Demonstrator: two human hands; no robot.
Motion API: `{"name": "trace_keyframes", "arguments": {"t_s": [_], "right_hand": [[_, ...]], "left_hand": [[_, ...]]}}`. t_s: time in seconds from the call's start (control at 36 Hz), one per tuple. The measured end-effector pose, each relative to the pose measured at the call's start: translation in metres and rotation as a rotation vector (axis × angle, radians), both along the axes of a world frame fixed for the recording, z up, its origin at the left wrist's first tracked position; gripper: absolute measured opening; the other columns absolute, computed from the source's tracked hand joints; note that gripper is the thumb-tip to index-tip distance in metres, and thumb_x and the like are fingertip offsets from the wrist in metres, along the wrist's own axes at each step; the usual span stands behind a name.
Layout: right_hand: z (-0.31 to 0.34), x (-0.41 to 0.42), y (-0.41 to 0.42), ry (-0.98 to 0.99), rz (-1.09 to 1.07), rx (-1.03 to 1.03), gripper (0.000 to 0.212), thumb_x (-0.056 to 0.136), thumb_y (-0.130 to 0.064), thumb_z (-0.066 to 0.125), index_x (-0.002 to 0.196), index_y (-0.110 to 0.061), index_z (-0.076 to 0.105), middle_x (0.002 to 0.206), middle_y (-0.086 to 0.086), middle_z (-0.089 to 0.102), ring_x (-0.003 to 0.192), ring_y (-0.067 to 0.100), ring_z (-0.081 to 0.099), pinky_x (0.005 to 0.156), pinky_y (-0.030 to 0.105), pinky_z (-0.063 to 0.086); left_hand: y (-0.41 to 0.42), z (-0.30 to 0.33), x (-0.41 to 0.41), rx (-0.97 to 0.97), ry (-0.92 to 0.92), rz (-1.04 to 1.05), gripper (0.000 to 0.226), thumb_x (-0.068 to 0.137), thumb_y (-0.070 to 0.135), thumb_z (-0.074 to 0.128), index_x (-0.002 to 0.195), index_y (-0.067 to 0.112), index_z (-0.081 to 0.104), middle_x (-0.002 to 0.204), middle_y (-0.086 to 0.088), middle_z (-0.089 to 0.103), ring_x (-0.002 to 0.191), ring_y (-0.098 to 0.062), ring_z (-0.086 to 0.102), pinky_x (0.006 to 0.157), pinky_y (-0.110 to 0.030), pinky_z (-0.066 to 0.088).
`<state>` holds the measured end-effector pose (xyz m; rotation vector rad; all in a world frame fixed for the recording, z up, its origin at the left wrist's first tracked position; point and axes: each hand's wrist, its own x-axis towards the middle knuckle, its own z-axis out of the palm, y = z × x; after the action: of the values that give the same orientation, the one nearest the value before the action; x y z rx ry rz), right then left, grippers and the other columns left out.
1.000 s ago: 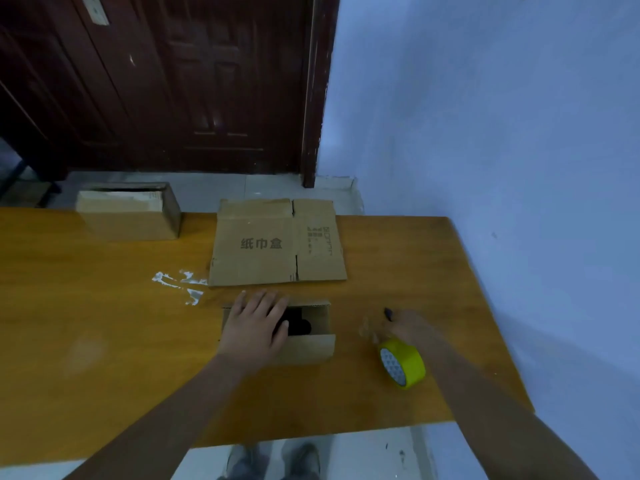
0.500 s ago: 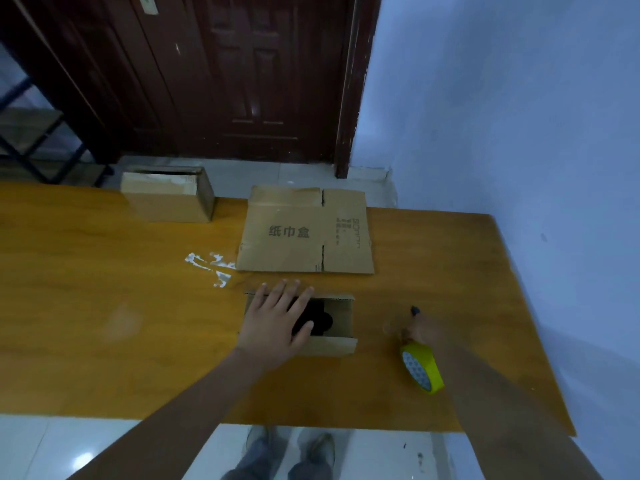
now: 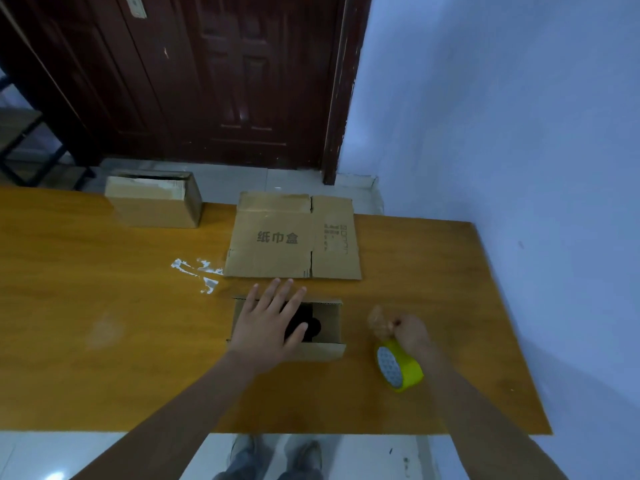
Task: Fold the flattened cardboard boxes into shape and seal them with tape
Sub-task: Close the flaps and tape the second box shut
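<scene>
A small folded cardboard box (image 3: 325, 348) lies on the wooden table (image 3: 104, 358), with a dark opening in its top. My left hand (image 3: 268, 323) rests flat on it, fingers straight and spread over the opening. To its right a yellow tape roll (image 3: 403, 370) stands on edge. My right hand (image 3: 410, 332) is curled at the roll's far top edge; a blurred pale bit shows by its knuckles. A flattened cardboard box (image 3: 294, 240) with printed characters lies just beyond. Another folded box (image 3: 156, 202) stands at the far left.
White smears (image 3: 197, 270) mark the table left of the flattened box. The table's right edge runs close to a pale wall (image 3: 519, 133). A dark wooden door (image 3: 242, 81) stands beyond the table. My shoes (image 3: 273, 459) show on the tiled floor below the near edge.
The view has tilted so the table sits lower in frame. My left hand stays flat on the box. My right hand stays by the tape roll; the dark tip seen beyond it earlier no longer shows.
</scene>
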<state>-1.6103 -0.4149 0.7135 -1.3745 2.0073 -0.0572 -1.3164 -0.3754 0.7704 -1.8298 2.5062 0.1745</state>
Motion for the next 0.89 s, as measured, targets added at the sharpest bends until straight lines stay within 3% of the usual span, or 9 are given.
{"name": "trace_keyframes", "arguments": {"t_s": [0.11, 0.17, 0.36, 0.44, 0.53, 0.64, 0.72, 0.78, 0.89], "right_hand": [[0.032, -0.006, -0.002, -0.093, -0.003, -0.165, 0.015, 0.09, -0.003, 0.054, 0.083, -0.012, 0.063, 0.091, 0.016, 0.066, 0.092, 0.025, 0.06, 0.066, 0.027, 0.031], [0.048, -0.011, -0.006, -0.153, -0.023, -0.217, 0.024, 0.091, -0.004, 0.055, 0.072, -0.018, 0.056, 0.083, 0.011, 0.064, 0.082, 0.024, 0.058, 0.066, 0.029, 0.034], [0.123, -0.001, -0.019, -0.323, 0.059, -0.318, 0.02, 0.091, -0.006, 0.057, 0.073, -0.01, 0.059, 0.069, 0.006, 0.059, 0.067, 0.016, 0.051, 0.065, 0.03, 0.038], [0.149, 0.008, -0.02, -0.384, 0.148, -0.345, 0.017, 0.09, -0.002, 0.057, 0.075, -0.007, 0.059, 0.066, -0.002, 0.056, 0.064, 0.008, 0.05, 0.064, 0.022, 0.039], [0.171, 0.019, -0.023, -0.445, 0.214, -0.355, 0.023, 0.089, 0.0, 0.058, 0.071, -0.014, 0.061, 0.064, -0.004, 0.058, 0.06, 0.0, 0.052, 0.063, 0.015, 0.041], [0.192, 0.038, -0.025, -0.463, 0.303, -0.338, 0.024, 0.089, 0.0, 0.059, 0.072, -0.018, 0.063, 0.066, -0.004, 0.061, 0.061, -0.002, 0.055, 0.065, 0.012, 0.043], [0.202, 0.055, -0.024, -0.456, 0.369, -0.333, 0.022, 0.088, -0.001, 0.061, 0.072, -0.017, 0.064, 0.067, -0.003, 0.062, 0.06, -0.004, 0.056, 0.063, 0.009, 0.042], [0.207, 0.064, -0.024, -0.46, 0.397, -0.328, 0.022, 0.087, -0.001, 0.061, 0.073, -0.017, 0.064, 0.068, -0.005, 0.062, 0.061, -0.004, 0.055, 0.063, 0.008, 0.042], [0.213, 0.077, -0.025, -0.412, 0.459, -0.308, 0.019, 0.087, -0.004, 0.061, 0.072, -0.015, 0.065, 0.061, -0.013, 0.061, 0.062, -0.002, 0.055, 0.064, 0.013, 0.043]], "left_hand": [[0.0, 0.001, 0.0, -0.011, 0.039, -0.003, 0.063, 0.097, 0.055, 0.011, 0.139, 0.021, 0.045, 0.141, -0.004, 0.049, 0.133, -0.026, 0.042, 0.108, -0.046, 0.019], [0.0, 0.0, 0.001, -0.001, 0.061, 0.007, 0.063, 0.097, 0.055, 0.011, 0.138, 0.021, 0.045, 0.14, -0.005, 0.05, 0.133, -0.026, 0.042, 0.108, -0.046, 0.019], [-0.002, 0.005, -0.004, 0.003, 0.133, 0.018, 0.063, 0.098, 0.054, 0.012, 0.137, 0.02, 0.047, 0.138, -0.004, 0.052, 0.13, -0.024, 0.046, 0.108, -0.042, 0.018], [-0.002, 0.011, -0.01, 0.028, 0.229, -0.014, 0.067, 0.097, 0.058, 0.008, 0.142, 0.019, 0.04, 0.145, -0.001, 0.044, 0.137, -0.02, 0.035, 0.112, -0.035, 0.014], [-0.004, 0.027, -0.021, 0.081, 0.533, 0.019, 0.074, 0.091, 0.066, 0.01, 0.149, 0.022, 0.024, 0.153, 0.005, 0.026, 0.142, -0.013, 0.019, 0.114, -0.029, 0.016], [-0.013, 0.059, -0.035, 0.534, 1.171, 0.174, 0.1, 0.065, 0.088, 0.042, 0.145, 0.03, 0.028, 0.144, 0.013, 0.037, 0.135, -0.011, 0.034, 0.11, -0.035, 0.031], [-0.025, 0.072, -0.043, 0.731, 1.542, 0.271, 0.12, 0.044, 0.09, 0.058, 0.142, 0.026, 0.031, 0.137, 0.001, 0.049, 0.124, -0.016, 0.05, 0.103, -0.04, 0.043], [-0.029, 0.078, -0.042, 0.785, 1.657, 0.237, 0.12, 0.048, 0.079, 0.072, 0.144, 0.02, 0.029, 0.135, -0.005, 0.052, 0.118, -0.02, 0.056, 0.098, -0.043, 0.048], [-0.031, 0.087, -0.045, 0.66, 1.686, 0.106, 0.106, 0.045, 0.071, 0.079, 0.134, 0.028, 0.041, 0.127, -0.002, 0.053, 0.114, -0.017, 0.057, 0.084, -0.028, 0.053]]}}
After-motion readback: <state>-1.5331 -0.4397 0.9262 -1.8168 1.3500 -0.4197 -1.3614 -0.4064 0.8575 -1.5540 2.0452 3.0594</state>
